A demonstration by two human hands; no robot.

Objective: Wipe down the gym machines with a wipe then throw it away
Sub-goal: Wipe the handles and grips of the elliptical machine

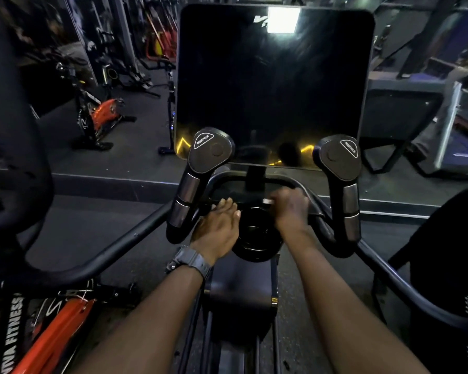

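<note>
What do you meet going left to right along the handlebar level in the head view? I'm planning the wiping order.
Left resistance handle → left hand, lying flat → cup holder → right hand, holding a small white wipe → right resistance handle.

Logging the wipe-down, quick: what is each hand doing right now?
Left hand: open, fingers straight, resting by the cup holder.
Right hand: curled round a white wipe.
</note>
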